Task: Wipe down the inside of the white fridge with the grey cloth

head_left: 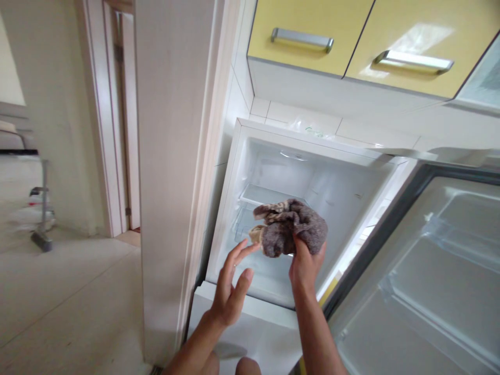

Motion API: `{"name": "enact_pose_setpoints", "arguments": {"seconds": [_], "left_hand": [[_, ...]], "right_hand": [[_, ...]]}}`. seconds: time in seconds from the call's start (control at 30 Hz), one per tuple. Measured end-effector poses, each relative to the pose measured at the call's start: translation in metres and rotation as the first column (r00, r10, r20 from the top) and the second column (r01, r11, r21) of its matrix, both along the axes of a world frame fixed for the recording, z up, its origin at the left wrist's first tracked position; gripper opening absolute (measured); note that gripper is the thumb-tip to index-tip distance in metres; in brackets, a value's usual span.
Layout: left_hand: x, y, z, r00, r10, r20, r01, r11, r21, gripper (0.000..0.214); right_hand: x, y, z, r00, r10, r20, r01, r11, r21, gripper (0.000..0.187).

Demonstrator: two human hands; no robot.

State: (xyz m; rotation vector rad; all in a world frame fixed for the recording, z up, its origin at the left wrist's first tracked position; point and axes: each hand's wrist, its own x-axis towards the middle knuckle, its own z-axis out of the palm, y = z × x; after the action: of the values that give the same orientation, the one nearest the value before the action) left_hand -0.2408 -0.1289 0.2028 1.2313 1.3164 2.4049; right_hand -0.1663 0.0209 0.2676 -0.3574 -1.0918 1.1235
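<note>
A bunched grey-brown cloth (295, 226) with a paler patterned part is gripped in my right hand (307, 263), the thumb pressed against its underside. My left hand (232, 286) is open, fingers apart, its fingertips close to the cloth's pale left end; I cannot tell whether they touch it. Both hands are in front of an open fridge (222, 229), whose white interior shows a glass shelf (260, 194) behind the cloth. The fridge door (429, 271) stands swung out to the right, with clear door shelves (457, 239) on its inner side.
Yellow cabinets (308, 21) with metal handles hang above the fridge. Thin clear plastic (308, 127) lies on the fridge top. A pale door frame (175, 156) rises close on the left. Farther left, a broom (42, 239) stands on the tiled floor (74, 291).
</note>
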Motion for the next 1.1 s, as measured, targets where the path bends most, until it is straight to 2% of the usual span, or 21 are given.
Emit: {"name": "enact_pose_setpoints", "arguments": {"seconds": [0.1,0.2,0.27,0.3,0.37,0.43,0.47,0.53,0.6,0.73,0.97,1.1], "left_hand": [[-0.038,0.000,0.003,0.966,0.257,0.036,-0.254,0.965,-0.057,0.046],[-0.083,0.012,0.009,0.896,0.440,-0.059,-0.444,0.887,-0.128,0.045],[-0.110,0.026,0.013,0.816,0.529,-0.231,-0.567,0.812,-0.143,0.053],[-0.122,0.035,0.016,0.765,0.570,-0.299,-0.624,0.770,-0.129,0.059],[-0.142,0.053,0.020,0.694,0.613,-0.378,-0.690,0.717,-0.104,0.070],[-0.156,0.072,0.024,0.687,0.607,-0.401,-0.691,0.716,-0.099,0.077],[-0.161,0.081,0.026,0.706,0.590,-0.391,-0.673,0.732,-0.109,0.079],[-0.169,0.097,0.028,0.767,0.549,-0.331,-0.616,0.775,-0.142,0.082],[-0.175,0.108,0.029,0.821,0.513,-0.250,-0.558,0.815,-0.157,0.086],[-0.185,0.117,0.021,0.842,0.499,-0.205,-0.528,0.841,-0.119,0.090],[-0.202,0.126,-0.005,0.761,0.604,-0.236,-0.632,0.773,-0.059,0.080],[-0.207,0.131,-0.012,0.779,0.610,-0.142,-0.622,0.781,-0.060,0.079]], "right_hand": [[0.014,0.031,0.025,0.972,-0.165,-0.167,0.163,0.986,-0.026,0.064],[0.029,0.054,0.041,0.946,-0.219,-0.240,0.189,0.972,-0.141,0.066],[0.033,0.066,0.037,0.958,-0.159,-0.239,0.084,0.951,-0.297,0.055],[0.034,0.071,0.030,0.970,-0.084,-0.227,-0.009,0.925,-0.380,0.046],[0.029,0.081,0.009,0.966,0.117,-0.229,-0.223,0.826,-0.517,0.032],[0.017,0.090,-0.018,0.924,0.269,-0.272,-0.381,0.717,-0.584,0.027],[0.009,0.095,-0.032,0.907,0.301,-0.294,-0.420,0.683,-0.597,0.026],[-0.010,0.105,-0.054,0.887,0.341,-0.311,-0.462,0.653,-0.600,0.026],[-0.034,0.116,-0.067,0.875,0.383,-0.297,-0.483,0.636,-0.602,0.028],[-0.088,0.138,-0.068,0.869,0.395,-0.300,-0.494,0.634,-0.596,0.029],[-0.166,0.177,-0.066,0.868,0.348,-0.354,-0.494,0.671,-0.553,0.021],[-0.198,0.192,-0.066,0.862,0.345,-0.372,-0.500,0.700,-0.510,0.014]]}}
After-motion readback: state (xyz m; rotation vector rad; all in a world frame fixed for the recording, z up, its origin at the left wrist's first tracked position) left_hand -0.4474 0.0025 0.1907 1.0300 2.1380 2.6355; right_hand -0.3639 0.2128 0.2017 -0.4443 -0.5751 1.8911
